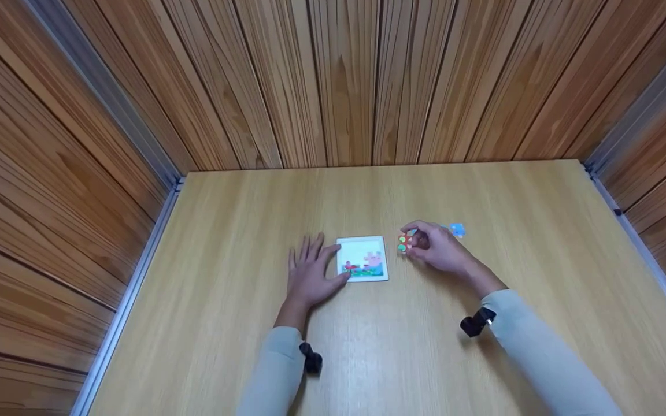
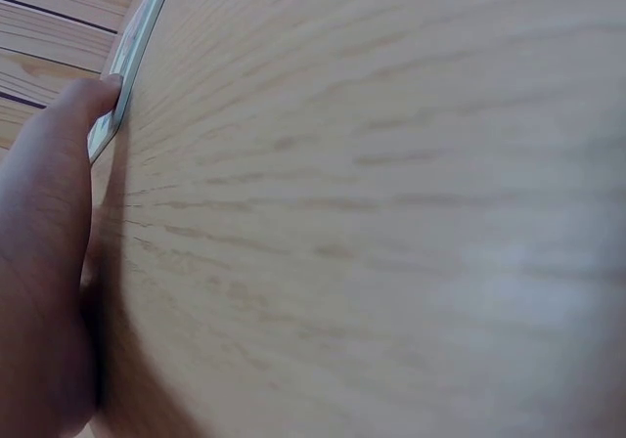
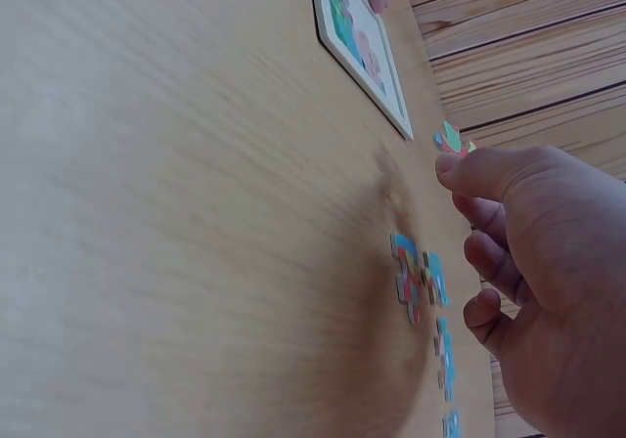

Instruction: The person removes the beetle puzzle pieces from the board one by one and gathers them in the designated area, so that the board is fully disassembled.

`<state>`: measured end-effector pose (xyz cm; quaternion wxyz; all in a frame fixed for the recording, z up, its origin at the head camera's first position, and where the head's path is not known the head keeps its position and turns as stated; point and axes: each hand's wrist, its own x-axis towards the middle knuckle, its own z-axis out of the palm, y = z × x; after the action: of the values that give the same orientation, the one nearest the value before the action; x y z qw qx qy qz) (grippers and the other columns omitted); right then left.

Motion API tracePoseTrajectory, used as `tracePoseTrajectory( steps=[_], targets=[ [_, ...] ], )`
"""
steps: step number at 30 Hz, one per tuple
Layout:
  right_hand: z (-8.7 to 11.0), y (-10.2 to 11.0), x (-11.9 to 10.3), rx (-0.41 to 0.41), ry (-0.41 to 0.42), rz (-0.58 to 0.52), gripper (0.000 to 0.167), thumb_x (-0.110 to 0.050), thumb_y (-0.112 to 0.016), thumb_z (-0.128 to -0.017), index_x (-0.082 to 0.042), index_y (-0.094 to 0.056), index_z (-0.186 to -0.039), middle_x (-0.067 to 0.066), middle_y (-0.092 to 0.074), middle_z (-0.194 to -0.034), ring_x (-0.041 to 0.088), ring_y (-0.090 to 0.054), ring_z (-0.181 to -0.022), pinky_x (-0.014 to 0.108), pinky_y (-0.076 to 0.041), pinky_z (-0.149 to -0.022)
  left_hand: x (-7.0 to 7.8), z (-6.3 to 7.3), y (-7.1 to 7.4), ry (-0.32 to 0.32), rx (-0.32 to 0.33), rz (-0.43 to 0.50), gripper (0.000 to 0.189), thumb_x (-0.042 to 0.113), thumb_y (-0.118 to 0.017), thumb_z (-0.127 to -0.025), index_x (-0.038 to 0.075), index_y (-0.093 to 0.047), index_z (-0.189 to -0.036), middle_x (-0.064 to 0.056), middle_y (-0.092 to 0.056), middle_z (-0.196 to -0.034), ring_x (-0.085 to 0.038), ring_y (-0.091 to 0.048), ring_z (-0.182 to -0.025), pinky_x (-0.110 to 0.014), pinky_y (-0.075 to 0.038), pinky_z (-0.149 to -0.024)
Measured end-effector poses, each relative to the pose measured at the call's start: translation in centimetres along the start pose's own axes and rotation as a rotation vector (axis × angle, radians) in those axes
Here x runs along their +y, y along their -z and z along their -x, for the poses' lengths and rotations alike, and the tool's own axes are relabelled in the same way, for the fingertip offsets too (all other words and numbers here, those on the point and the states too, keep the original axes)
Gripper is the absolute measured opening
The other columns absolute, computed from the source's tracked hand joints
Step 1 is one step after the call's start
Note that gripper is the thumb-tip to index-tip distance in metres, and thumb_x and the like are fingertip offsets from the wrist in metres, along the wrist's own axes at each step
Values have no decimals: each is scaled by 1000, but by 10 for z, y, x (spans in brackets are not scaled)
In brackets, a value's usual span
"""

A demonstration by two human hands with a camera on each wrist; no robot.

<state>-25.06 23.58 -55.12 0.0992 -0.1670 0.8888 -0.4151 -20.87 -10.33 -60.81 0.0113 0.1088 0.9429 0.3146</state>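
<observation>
A white-framed jigsaw puzzle board [image 1: 362, 241] lies flat on the table, with picture pieces, among them a pink pig figure [image 1: 373, 258], along its lower and right parts. My left hand [image 1: 311, 279] rests at the board's left side, fingers spread, thumb on its lower left corner. The left wrist view shows that thumb [image 2: 83, 101] on the frame's edge. Right of the board, my right hand [image 1: 440, 248] pinches a red jigsaw piece with green spots [image 1: 403, 242] between thumb and fingers. In the right wrist view this jigsaw piece [image 3: 452, 138] appears above the tabletop.
Several loose jigsaw pieces lie under and beyond the right hand, including a red and blue one [image 3: 406, 272] and a blue one [image 3: 446, 358]. From above, one blue piece [image 1: 457, 230] shows past the right hand. Wooden plank walls [image 1: 344, 86] enclose the table [image 1: 223, 231].
</observation>
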Motion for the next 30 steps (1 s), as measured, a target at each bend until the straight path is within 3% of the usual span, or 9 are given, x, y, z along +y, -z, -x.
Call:
tracePoseTrajectory(
  steps=[4, 12, 21, 30],
  targets=[
    [4, 8, 5, 0, -31, -1, 48, -3, -78, -104, -8, -65, -150, 11, -69, -113, 21, -61, -99, 17, -53, -73, 0, 0, 0, -1, 0, -5, 77, 65, -69, -97, 27, -59, -163, -15, -30, -188, -49, -13, -178, -80, -2, -139],
    [8, 19, 17, 43, 44, 31, 45, 6, -77, -100, 1, -68, -144, 14, -71, -104, 13, -59, -92, 17, -47, -75, -2, 0, 0, 23, -28, -20, 79, 67, -68, -97, 30, -56, -165, -11, -26, -190, -46, -9, -179, -77, 1, -141],
    [17, 32, 28, 37, 7, 64, 45, 4, -76, -102, 0, -68, -146, 12, -69, -106, 16, -57, -96, 17, -46, -79, 0, 0, 0, 36, -37, -34, 78, 69, -66, -96, 31, -56, -164, -10, -27, -190, -45, -9, -180, -77, -2, -141],
    [24, 38, 39, 38, 5, 80, 43, 4, -76, -102, 1, -69, -144, 12, -70, -102, 9, -57, -88, 17, -46, -74, -5, -2, -2, 30, -38, -19, 80, 71, -66, -96, 33, -54, -166, -9, -24, -191, -44, -7, -180, -75, 2, -141]
  ],
)
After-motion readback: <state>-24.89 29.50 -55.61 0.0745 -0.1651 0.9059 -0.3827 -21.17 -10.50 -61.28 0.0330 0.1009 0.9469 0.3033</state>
